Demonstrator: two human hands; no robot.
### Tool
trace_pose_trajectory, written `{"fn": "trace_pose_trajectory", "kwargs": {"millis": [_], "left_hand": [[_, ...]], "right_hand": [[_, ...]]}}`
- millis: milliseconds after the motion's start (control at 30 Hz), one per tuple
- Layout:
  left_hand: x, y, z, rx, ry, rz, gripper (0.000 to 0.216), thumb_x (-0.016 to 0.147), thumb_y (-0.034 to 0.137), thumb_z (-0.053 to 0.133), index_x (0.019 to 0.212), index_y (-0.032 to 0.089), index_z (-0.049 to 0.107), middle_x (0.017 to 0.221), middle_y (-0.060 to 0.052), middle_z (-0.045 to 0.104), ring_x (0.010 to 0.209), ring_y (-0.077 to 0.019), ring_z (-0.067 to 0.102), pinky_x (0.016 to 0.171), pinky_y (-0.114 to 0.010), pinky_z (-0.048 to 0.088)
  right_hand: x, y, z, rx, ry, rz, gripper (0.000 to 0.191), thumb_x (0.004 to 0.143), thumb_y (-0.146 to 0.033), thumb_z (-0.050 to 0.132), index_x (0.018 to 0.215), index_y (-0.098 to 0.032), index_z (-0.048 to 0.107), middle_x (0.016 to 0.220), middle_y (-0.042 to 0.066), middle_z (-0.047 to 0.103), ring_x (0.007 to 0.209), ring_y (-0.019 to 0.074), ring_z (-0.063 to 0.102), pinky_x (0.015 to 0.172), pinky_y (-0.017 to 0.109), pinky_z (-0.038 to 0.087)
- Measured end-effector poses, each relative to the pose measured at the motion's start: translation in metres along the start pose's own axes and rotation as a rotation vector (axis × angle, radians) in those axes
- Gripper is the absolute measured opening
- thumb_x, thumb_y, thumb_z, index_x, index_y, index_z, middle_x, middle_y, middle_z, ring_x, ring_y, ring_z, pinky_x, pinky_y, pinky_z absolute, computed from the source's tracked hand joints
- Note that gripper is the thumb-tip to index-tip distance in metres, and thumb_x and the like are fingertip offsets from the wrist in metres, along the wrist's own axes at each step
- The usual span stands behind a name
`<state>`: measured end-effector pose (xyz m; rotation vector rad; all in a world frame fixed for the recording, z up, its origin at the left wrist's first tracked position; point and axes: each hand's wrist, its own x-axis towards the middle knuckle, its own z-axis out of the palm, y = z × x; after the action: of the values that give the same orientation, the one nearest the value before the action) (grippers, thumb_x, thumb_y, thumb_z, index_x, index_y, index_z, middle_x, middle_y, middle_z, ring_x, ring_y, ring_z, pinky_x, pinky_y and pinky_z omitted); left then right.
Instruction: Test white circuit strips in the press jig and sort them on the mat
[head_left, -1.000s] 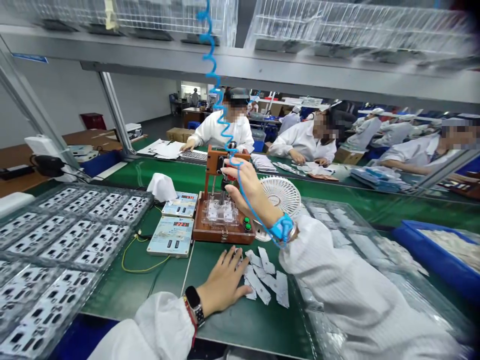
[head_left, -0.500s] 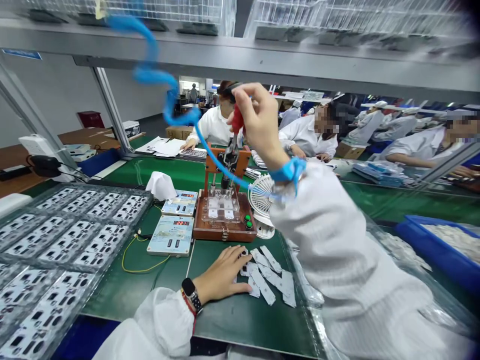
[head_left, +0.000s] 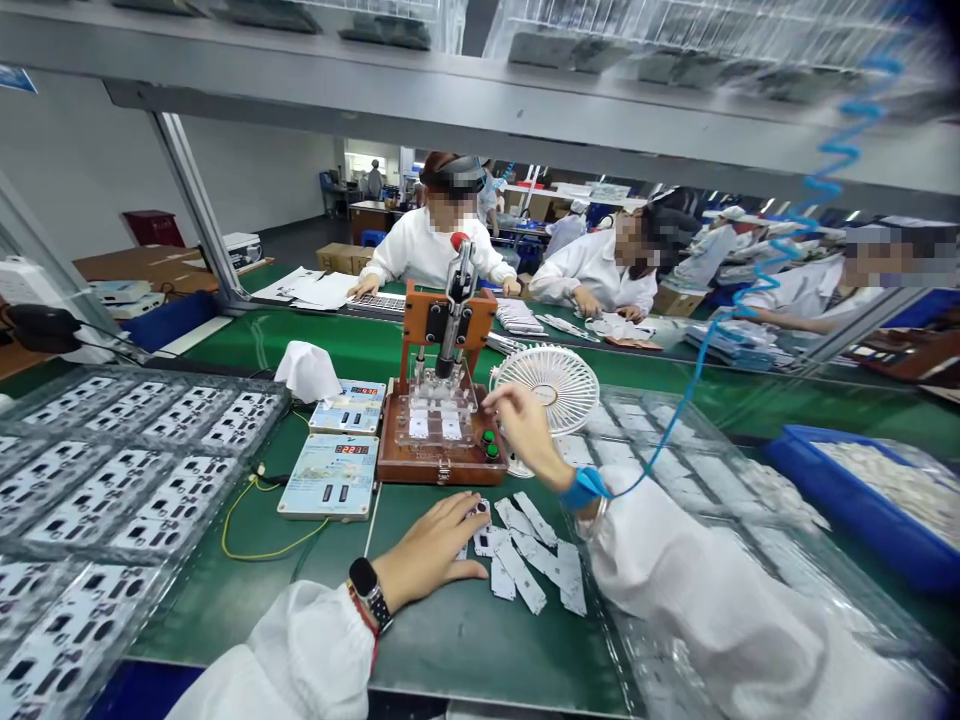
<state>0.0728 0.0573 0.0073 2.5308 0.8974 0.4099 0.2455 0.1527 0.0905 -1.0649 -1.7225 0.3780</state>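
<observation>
On the green assembly-line bench mat [head_left: 450, 640], your right hand [head_left: 521, 425], fingers loosely curled, reaches the brown wooden lever-press test fixture [head_left: 441, 420]: lift boards squarely while your left hand [head_left: 431, 550], fingers spread, steadies the small white circuit strips [head_left: 536, 555] near the front edge.

By your right hand [head_left: 523, 425], the fixture [head_left: 439, 440] was orange-brown with green buttons [head_left: 489, 443]; your wrist strap [head_left: 583, 487] was blue, the mat [head_left: 465, 640] green.

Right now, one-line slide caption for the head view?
Right hand reaches the wooden test jig with raised lever; left hand rests on small white boards.
</observation>
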Motion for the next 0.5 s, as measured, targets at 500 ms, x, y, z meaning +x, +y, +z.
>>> {"fn": "trace_pose_trajectory", "kwargs": {"millis": [500], "left_hand": [[-0.009,0.0,-0.008,-0.046,-0.011,-0.12,0.069,0.075,0.039,0.075,0.134,0.019,0.046,0.146,-0.014,0.039,0.136,-0.0297,0.032,0.11,-0.049,0.032]], "right_hand": [[0.01,0.002,0.026,-0.433,-0.735,-0.386,0.043,0.095,-0.044,0.043,0.131,-0.022,0.051,0.143,0.014,0.041,0.134,0.0284,0.034,0.108,0.053,0.026]]}}
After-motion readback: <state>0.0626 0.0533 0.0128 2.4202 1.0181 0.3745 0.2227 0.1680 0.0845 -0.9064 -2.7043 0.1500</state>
